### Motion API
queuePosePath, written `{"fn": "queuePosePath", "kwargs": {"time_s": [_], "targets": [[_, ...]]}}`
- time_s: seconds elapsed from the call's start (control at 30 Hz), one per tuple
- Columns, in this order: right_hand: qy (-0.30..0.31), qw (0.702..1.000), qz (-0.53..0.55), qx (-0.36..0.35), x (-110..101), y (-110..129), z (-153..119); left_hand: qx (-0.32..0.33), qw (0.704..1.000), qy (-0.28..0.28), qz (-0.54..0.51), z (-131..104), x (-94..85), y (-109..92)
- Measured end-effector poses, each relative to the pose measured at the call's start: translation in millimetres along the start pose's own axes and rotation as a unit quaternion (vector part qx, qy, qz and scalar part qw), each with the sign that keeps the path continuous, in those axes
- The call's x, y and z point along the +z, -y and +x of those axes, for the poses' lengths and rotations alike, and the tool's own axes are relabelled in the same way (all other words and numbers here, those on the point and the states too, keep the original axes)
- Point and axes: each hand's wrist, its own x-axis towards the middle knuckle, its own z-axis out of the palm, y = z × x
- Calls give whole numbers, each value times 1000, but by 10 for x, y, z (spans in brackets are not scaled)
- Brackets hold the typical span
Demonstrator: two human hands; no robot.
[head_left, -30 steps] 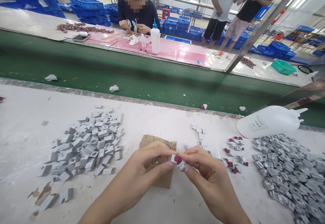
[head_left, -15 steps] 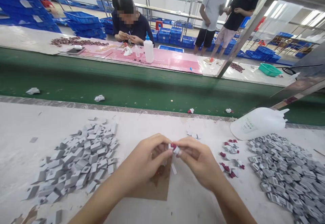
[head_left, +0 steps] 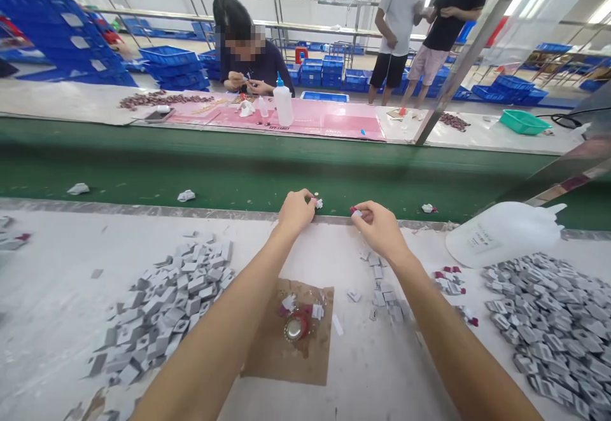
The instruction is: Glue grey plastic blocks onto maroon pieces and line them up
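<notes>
Two hands reach out to the far edge of the table (head_left: pixel 57 294), by the green belt (head_left: pixel 191 160). The left hand (head_left: pixel 296 212) pinches a small white piece (head_left: pixel 318 203) at its fingertips, right over the metal edge strip. The right hand (head_left: pixel 379 227) pinches a small red-and-white piece (head_left: pixel 356 212) just beside it, with a short gap between the two hands. Near the forearms, a brown card (head_left: pixel 267 357) lies on the table with a round metal cap (head_left: pixel 294 329) and a few red and white bits on it. Left of the card sits a heap of grey tags (head_left: pixel 162 300); at the right lies a larger grey heap (head_left: pixel 554 325), with small red-tipped pieces (head_left: pixel 446 279) between it and the right arm. A white bottle (head_left: pixel 501 233) lies on its side behind that heap. More small pieces lie on the belt. Across the belt, a seated person (head_left: pixel 248 65) works at a pink mat (head_left: pixel 324 119) with a glue bottle (head_left: pixel 283 100) on it, and two people stand farther back.
</notes>
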Motion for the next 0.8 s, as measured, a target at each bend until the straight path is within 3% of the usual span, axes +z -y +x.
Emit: {"fn": "queuePosePath", "kwargs": {"time_s": [0.07,0.17,0.3,0.37,0.47,0.53,0.67,0.8], "targets": [[18,1000,15,-20,-59,110,-367,1,1000,-23,15,-134,-90,75],[61,996,38,-51,-122,171,-1060,25,999,-36,31,-576,-294,293],[96,992,66,-54,-53,-31,-1878,43,995,-44,74,-1377,-589,765],[96,992,72,-37,15,-174,-2125,41,986,-85,137,-1665,-684,1029],[88,994,67,-15,69,-306,-2277,49,948,-151,274,-1843,-722,1333],[82,995,63,-5,59,-306,-2280,56,931,-169,319,-1849,-700,1429],[71,994,81,20,-8,-122,-2218,61,926,-175,329,-1826,-639,1421],[79,975,185,99,-4,133,-2152,72,919,-197,333,-1822,-594,1364]]}}
